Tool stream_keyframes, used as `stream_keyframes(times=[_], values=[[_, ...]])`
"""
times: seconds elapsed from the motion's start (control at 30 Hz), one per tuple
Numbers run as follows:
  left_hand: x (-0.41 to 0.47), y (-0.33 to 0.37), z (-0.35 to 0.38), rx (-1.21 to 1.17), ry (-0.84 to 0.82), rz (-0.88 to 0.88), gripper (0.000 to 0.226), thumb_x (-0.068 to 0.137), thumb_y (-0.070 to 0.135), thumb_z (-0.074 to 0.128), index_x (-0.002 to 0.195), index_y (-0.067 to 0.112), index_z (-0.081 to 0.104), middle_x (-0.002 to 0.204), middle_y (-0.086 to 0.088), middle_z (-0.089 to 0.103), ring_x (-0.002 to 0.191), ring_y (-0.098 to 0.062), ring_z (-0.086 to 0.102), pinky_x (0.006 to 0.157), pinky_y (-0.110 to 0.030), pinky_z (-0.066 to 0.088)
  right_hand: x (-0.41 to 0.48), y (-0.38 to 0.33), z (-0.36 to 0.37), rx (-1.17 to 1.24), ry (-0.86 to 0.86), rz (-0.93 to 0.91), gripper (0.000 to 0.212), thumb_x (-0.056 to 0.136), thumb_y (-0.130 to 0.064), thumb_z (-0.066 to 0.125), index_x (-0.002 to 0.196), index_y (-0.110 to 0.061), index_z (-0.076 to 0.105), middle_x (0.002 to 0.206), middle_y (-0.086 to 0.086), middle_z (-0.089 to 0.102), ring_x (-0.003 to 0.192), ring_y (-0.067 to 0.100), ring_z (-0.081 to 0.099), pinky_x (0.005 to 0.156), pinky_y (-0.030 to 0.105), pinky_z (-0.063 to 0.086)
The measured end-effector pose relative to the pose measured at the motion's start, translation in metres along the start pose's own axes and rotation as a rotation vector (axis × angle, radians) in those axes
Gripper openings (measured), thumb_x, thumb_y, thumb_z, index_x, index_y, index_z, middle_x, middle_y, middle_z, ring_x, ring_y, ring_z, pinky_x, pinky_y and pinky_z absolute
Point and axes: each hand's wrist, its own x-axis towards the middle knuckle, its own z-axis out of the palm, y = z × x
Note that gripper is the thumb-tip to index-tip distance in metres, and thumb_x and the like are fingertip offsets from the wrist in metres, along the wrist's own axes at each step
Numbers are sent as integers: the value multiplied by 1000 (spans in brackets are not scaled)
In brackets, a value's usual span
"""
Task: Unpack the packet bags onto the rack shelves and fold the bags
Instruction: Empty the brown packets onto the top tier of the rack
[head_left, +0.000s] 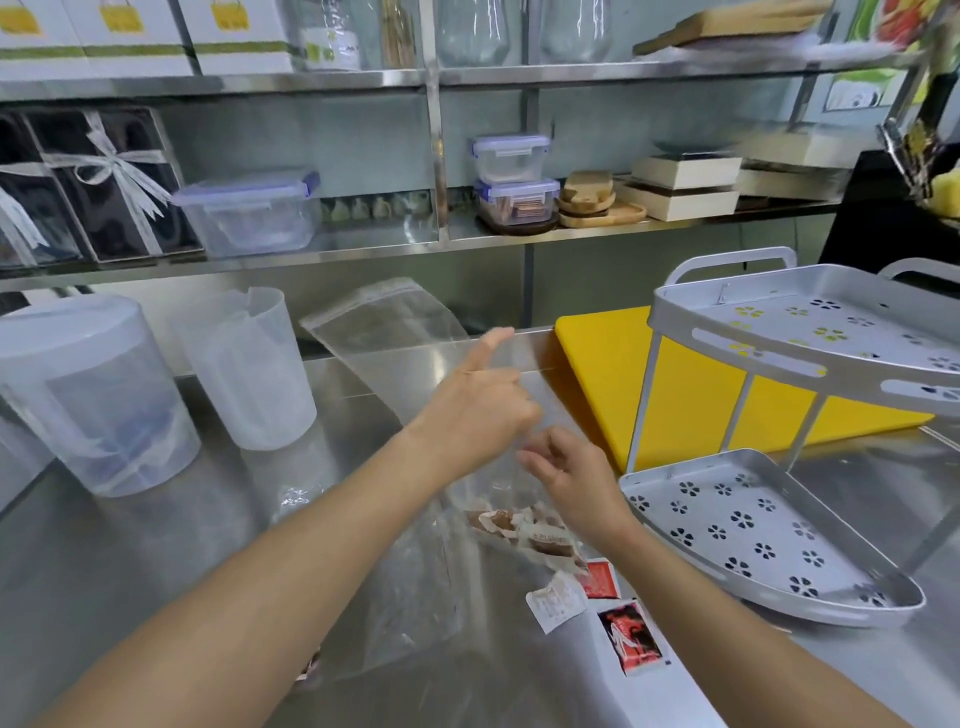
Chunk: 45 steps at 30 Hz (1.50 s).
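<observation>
My left hand (478, 405) is raised over the steel table, pinching a clear zip bag (384, 332) that stretches up and to the left, index finger pointing out. My right hand (571, 483) sits just below it, fingers curled on the bag's lower part. Under the hands lie brown-and-white packets (524, 535), a white packet (556, 600) and two red packets (631, 636). A second clear bag (415, 597) lies flat on the table. The grey two-shelf rack (779, 582) stands to the right; no packets show on its lower shelf or upper shelf (810, 353).
A yellow cutting board (597, 374) lies behind the rack. Two translucent plastic jugs (93, 395) stand at the left. Steel wall shelves (311, 249) behind hold lidded containers, boxes and wooden coasters.
</observation>
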Motion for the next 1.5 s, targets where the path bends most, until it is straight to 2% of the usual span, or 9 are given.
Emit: stream_keyframes(times=[0.17, 0.3, 0.5, 0.73, 0.93, 1.0, 1.13, 1.33, 1.5], values=[[9, -13, 0, -192, -98, -161, 19, 83, 13, 55, 77, 25, 68, 70, 7, 66, 83, -13, 62, 113, -43, 0, -13, 18, -9, 11, -20, 71, 18, 83, -20, 65, 69, -11, 58, 71, 8, 62, 59, -1, 51, 56, 10, 42], [13, -24, -3, -274, -71, -226, 17, 86, 21, 56, 75, 24, 68, 70, 9, 66, 81, -13, 62, 110, -39, -1, -22, 30, -15, 61, -9, 99, 7, 81, -23, 67, 87, -19, 69, 82, -3, 70, 72, -4, 62, 60, 7, 47], [19, -35, -6, -338, -24, -294, 18, 88, 22, 54, 78, 25, 70, 74, 11, 71, 82, -10, 61, 107, -38, -2, -31, 38, -25, 220, 33, 163, 22, 73, -20, 75, 94, -28, 70, 85, -14, 75, 85, 4, 68, 71, 13, 51], [20, -47, -9, -332, 2, -339, 17, 88, 24, 56, 77, 24, 69, 65, 14, 60, 80, -11, 59, 109, -40, 3, -31, 44, -36, 204, 42, 183, 23, 76, -13, 71, 83, -35, 73, 81, -21, 74, 81, 0, 68, 70, 12, 52], [19, -57, -2, -383, 19, -361, 17, 86, 29, 60, 72, 23, 68, 60, 14, 58, 75, -12, 59, 106, -37, 9, -25, 43, -41, 171, 113, 211, 19, 79, -5, 68, 97, -6, 72, 74, -14, 72, 62, -11, 62, 57, 4, 45], [16, -64, 2, -422, 17, -406, 18, 84, 33, 62, 69, 23, 65, 63, 12, 64, 73, -13, 59, 104, -35, 12, -23, 35, -49, 140, 154, 180, 11, 77, -8, 70, 87, -12, 74, 55, -24, 66, 53, -12, 58, 50, 2, 40], [4, -77, 13, -588, -14, -506, 16, 79, 43, 64, 66, 33, 62, 64, 13, 65, 80, -12, 57, 100, -31, 15, -14, 14, -67, 70, 251, 87, 24, 75, -14, 73, 64, -35, 68, 59, -25, 66, 61, -8, 56, 56, 7, 40], [-9, -78, 25, -762, -39, -647, 20, 76, 42, 67, 59, 43, 57, 66, 17, 62, 107, -26, 47, 87, -25, 24, 4, -13, -87, 58, 359, -30, 36, 76, -12, 71, 55, -42, 65, 61, -26, 67, 62, 1, 55, 59, 12, 42], [-10, -74, 20, -803, -24, -607, 9, 79, 31, 68, 74, 25, 70, 72, 5, 69, 87, -23, 60, 93, -39, 40, 7, -20, -89, -1, 395, -73, 28, 76, -15, 72, 63, -38, 64, 67, -17, 65, 65, 7, 56, 65, 26, 45]])
